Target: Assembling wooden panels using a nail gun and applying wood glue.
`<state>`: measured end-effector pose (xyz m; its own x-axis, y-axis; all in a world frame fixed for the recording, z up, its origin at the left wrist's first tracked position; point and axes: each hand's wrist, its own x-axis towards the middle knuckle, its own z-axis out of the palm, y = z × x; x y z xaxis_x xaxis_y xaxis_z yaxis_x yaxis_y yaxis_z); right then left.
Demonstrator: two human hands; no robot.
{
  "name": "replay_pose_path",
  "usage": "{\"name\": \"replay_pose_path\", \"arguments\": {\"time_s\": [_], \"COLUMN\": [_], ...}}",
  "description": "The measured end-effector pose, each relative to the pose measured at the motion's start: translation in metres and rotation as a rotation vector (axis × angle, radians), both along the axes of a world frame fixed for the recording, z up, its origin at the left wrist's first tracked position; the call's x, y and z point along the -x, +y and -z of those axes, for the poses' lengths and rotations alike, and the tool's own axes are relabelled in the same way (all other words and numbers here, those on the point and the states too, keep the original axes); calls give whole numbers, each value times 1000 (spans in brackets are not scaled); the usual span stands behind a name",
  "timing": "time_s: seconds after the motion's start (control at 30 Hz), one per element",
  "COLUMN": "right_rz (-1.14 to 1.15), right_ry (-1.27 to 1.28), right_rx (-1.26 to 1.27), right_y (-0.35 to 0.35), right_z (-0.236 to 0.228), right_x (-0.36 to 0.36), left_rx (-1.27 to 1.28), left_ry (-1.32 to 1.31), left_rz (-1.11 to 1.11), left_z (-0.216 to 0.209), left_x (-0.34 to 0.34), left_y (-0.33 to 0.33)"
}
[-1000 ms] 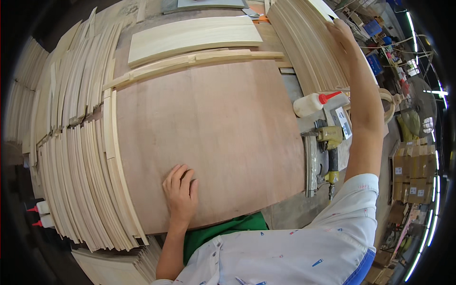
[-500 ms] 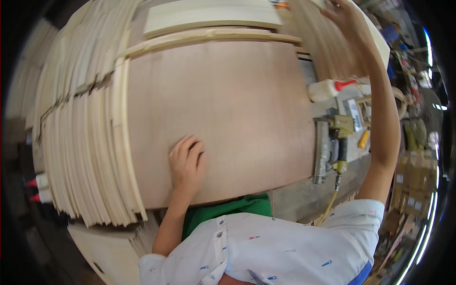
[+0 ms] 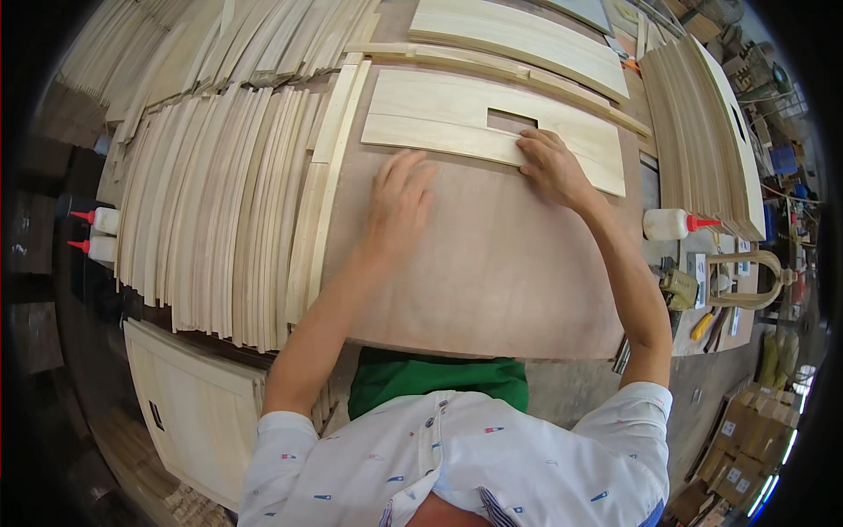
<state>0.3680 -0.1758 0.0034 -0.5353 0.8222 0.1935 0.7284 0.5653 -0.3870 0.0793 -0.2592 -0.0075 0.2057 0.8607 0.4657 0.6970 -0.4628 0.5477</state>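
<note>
A pale wooden board (image 3: pixel 421 112) with a rectangular cutout lies slightly askew on the brown worktop sheet (image 3: pixel 492 263), near its far edge. My right hand (image 3: pixel 555 167) grips the board's near edge, its fingers curled at the cutout and its thumb at the edge. My left hand (image 3: pixel 399 200), a little blurred, is by the board's near left edge with its fingers stretched out and nothing in them. Whether its fingertips touch the board I cannot tell. Wooden strips (image 3: pixel 518 75) run along the sheet's far side, and more strips (image 3: pixel 332 167) along its left.
Stacks of thin wooden strips (image 3: pixel 211 211) crowd the left. Upright boards (image 3: pixel 702 132) stand at the far right. Nearer are a white glue bottle (image 3: pixel 665 224), a nail gun (image 3: pixel 678 288) and a yellow-handled tool (image 3: pixel 702 327). Another pale board (image 3: pixel 518 44) lies beyond the far strips.
My right hand has come from the boards at the far right to the sheet, where the board with the cutout now lies. My left hand has moved farther away from me. The view has shifted.
</note>
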Motion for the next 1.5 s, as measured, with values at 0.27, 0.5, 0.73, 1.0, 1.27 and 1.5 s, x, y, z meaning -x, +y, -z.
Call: {"name": "replay_pose_path", "arguments": {"time_s": [0.27, 0.5, 0.73, 1.0, 1.27, 1.5], "right_rz": [39, 40, 74, 386, 870, 859], "right_ry": [-79, -36, -17, 63, 174, 186], "right_rx": [-71, -47, -95, -168, -66, -170], "right_y": [17, 23, 21, -14, -43, -42], "right_z": [3, 5, 19, 18, 28, 30], "right_x": [12, 22, 25, -29, -81, -75], "left_rx": [-95, -108, -150, -137, -84, -61], "left_ry": [78, 130, 122, 77, 131, 127], "left_rz": [-19, 16, -20, -9, -29, -8], "left_z": [17, 24, 30, 34, 25, 21], "left_x": [12, 12, 16, 13, 17, 13], "left_y": [67, 84, 101, 108, 106, 106]}}
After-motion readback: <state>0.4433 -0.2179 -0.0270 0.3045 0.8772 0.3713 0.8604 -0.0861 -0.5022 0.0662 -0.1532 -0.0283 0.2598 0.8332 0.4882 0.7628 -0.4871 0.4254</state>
